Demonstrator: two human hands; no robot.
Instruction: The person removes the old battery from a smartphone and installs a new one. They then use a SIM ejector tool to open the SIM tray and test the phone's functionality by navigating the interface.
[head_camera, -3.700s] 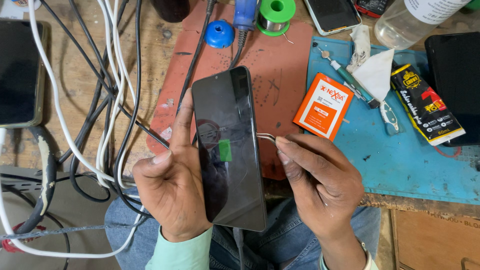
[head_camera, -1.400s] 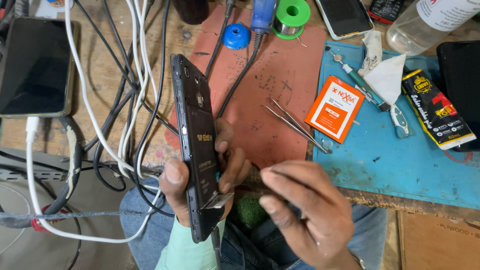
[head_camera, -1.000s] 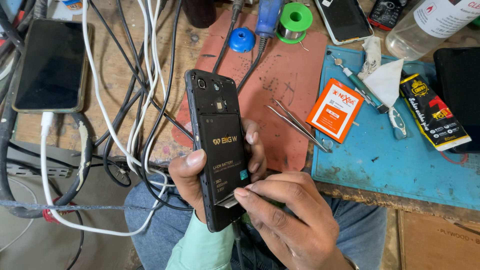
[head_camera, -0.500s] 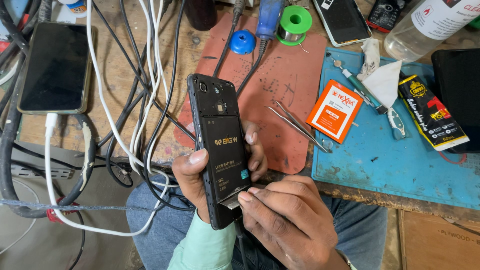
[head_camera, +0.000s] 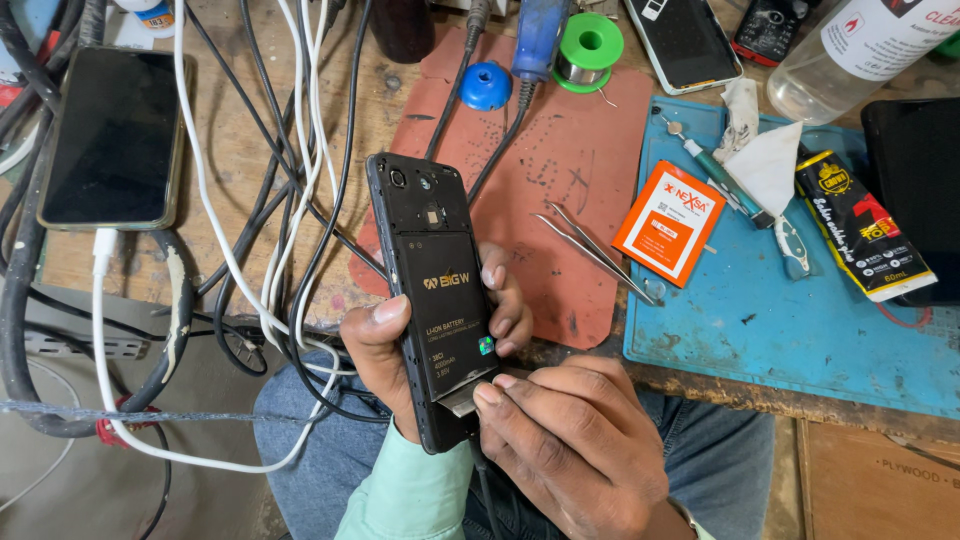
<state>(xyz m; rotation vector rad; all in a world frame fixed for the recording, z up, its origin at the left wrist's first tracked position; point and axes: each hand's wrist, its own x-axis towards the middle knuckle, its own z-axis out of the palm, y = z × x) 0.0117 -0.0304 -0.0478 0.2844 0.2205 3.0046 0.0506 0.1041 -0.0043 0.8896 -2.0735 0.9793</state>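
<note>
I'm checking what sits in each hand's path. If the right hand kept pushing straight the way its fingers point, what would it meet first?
The right hand points up-left, its fingertips already at the lower edge of the battery in the open-backed phone. So it would probably press into the battery first.

Single head view, worn on person's head, looking steeply down over lap and near edge of workbench (head_camera: 300, 150). Close range: left hand (head_camera: 400, 350) and right hand (head_camera: 570, 450) fill lower centre, opened phone (head_camera: 430, 300) between them. Bench runs across upper half, red mat (head_camera: 580, 180) centre, blue mat (head_camera: 780, 320) right, cables (head_camera: 250, 200) left. Knees in jeans at bottom edge. No second view to compare overlap
</note>
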